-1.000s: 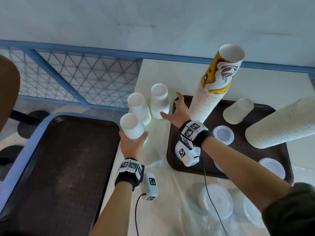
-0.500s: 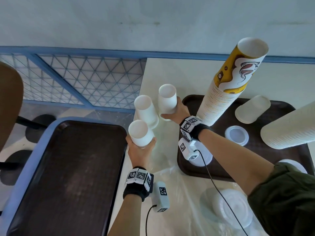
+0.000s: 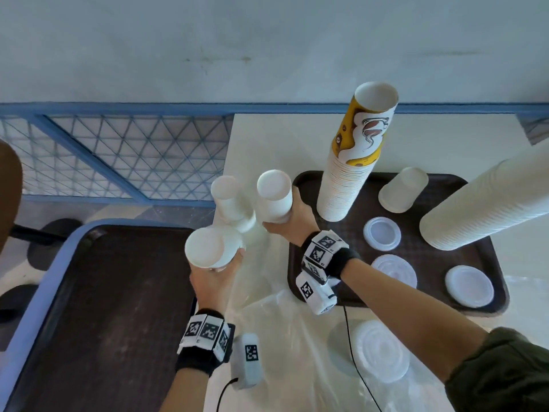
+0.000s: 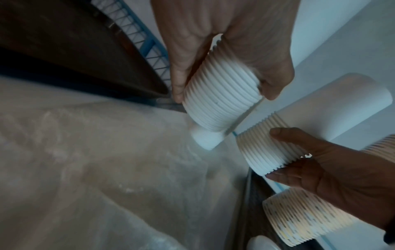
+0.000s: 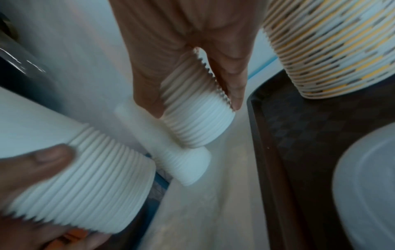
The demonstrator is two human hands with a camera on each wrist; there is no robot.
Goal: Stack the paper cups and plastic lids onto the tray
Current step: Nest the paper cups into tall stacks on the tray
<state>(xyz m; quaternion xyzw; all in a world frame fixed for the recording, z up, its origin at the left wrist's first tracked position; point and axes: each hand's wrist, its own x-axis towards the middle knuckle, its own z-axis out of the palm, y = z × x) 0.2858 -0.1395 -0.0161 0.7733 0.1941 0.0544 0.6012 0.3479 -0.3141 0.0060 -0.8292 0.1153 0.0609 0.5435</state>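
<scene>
Tall printed cup stack (image 3: 353, 162) blocks tray's (image 3: 487, 304) left edge; centre open.

My left hand (image 3: 214, 279) hides its cup stack's (image 3: 211, 248) base, big white stack (image 3: 487, 200) cut off at right edge, third stack (image 3: 230, 200) motion-blurred.

Left of my hands I see a blue metal railing with diamond-pattern wire mesh (image 3: 118, 156), and a pale grey-white wall (image 3: 237, 46) beyond them. Under my hands lies crinkled clear plastic sheeting (image 3: 291, 352) over a cream white tabletop (image 3: 276, 138). At the far left edge curves a brown rounded chair back (image 3: 9, 197).
</scene>
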